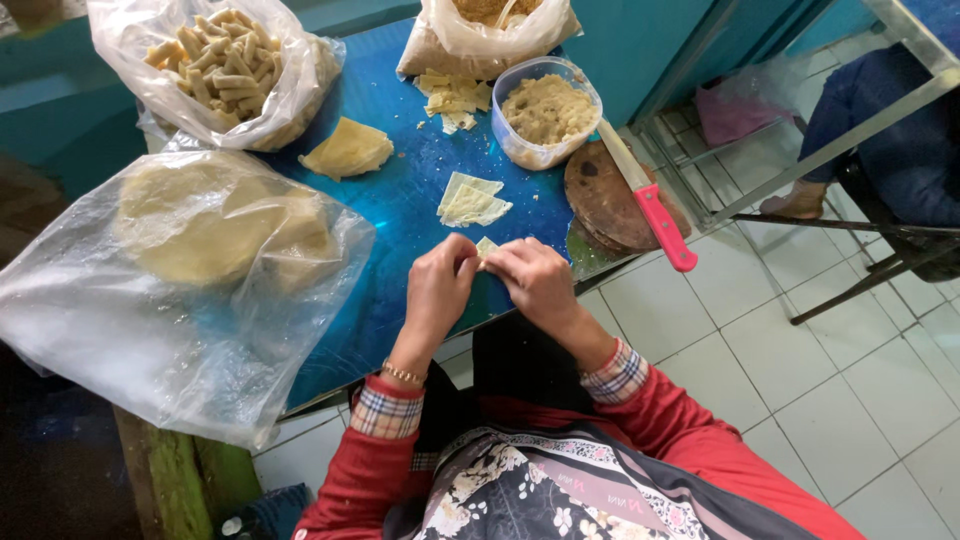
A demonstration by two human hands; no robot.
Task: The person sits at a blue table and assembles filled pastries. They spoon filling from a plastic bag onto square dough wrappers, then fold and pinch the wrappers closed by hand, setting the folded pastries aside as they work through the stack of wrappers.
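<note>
1. The person's left hand [440,285] and right hand [535,280] meet at the near edge of the blue table [400,200], both pinched on a small pale pastry wrapper piece [486,245], only a corner of which shows between the fingertips.
2. The piece looks thin; uneven squeezing could tear it or split its fold.
3. Held right at the table's near edge, it could fall to the tiled floor [800,400] if the grip slackens.
4. Loose cut wrappers [472,202] lie just beyond the hands; a sweeping wrist could scatter them.
5. The pink-handled knife [650,200] overhangs the round wooden board [610,200] at the right edge; a nudge could tip it off.
6. The tub of filling [548,110] sits well clear.
</note>
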